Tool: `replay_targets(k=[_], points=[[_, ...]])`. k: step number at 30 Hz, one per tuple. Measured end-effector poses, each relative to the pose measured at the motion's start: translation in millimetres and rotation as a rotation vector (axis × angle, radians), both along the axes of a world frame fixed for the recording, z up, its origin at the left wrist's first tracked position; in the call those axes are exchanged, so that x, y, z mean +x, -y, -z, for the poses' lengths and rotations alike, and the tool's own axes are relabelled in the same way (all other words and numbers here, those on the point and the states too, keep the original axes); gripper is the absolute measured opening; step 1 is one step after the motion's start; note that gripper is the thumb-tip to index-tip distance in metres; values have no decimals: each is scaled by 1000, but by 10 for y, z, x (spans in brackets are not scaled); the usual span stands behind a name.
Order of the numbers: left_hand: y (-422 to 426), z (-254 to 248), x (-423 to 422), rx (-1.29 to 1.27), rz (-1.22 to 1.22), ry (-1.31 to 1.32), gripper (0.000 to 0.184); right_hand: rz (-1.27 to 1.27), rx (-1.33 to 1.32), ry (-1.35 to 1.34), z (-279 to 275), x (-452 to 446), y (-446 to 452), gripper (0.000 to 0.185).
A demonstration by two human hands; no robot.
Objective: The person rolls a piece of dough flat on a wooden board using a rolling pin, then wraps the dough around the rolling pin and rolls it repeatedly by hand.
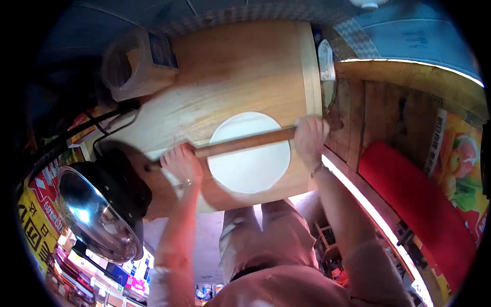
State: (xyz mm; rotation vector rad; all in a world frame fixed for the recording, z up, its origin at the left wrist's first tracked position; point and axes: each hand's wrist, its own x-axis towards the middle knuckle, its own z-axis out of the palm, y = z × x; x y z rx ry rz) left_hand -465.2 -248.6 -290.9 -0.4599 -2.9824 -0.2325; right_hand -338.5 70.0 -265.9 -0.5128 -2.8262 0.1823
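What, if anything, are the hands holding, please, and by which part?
The rolling pin, held near its two ends: left hand at one, right hand at the other.

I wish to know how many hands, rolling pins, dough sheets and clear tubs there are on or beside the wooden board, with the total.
Left hand and right hand: 2
Rolling pin: 1
Dough sheet: 1
Clear tub: 1
Total: 5
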Motion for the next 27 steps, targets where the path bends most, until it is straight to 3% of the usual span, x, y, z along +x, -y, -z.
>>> replay_targets(k=[4, 5, 6, 8, 16, 17, 18, 19, 21, 22, 24, 26, 27], points=[[-93, -62, -139, -32, -13, 97, 33, 37, -66, 77, -10, -90, -15, 12], [-270, -168, -432, 115, 17, 101, 29, -3, -115, 141, -12, -334, -162, 13], [-355, -93, -702, 56, -61, 114, 27, 1, -152, 128, -3, -553, -268, 16], [-511, -103, -1060, 262, 80, 16, 24, 16, -81, 153, -27, -807, -358, 21], [-679, 3, -1465, 299, 31, 13, 40, -41, -79, 36, -11, -1183, -498, 36], [-741, 50, -1380, 256, -31, 247, 38, 55, -163, 63, -28, -1092, -426, 43], [-901, -81, -1115, 437, 134, 273, 41, 57, -154, 51, -71, -960, -362, 43], [-1086, -91, -898, 399, 242, 433, 44, 22, -137, 175, -113, -755, -264, 42], [-1417, -50, -456, 238, 466, 460, 48, -8, -109, 282, -193, -593, -191, 42], [-1510, -147, -358, 231, 463, 352, 47, -12, -152, 388, -246, -582, -172, 45], [-1507, -93, -422, 246, 352, 675, 39, -20, -240, 601, -343, -552, -156, 50], [-1241, -461, -236, 154, 146, 698, 32, -39, -116, 543, -341, -383, -96, 47], [-924, -352, -109, 152, 100, 561, 31, -32, -97, 517, -279, -238, -57, 43]])
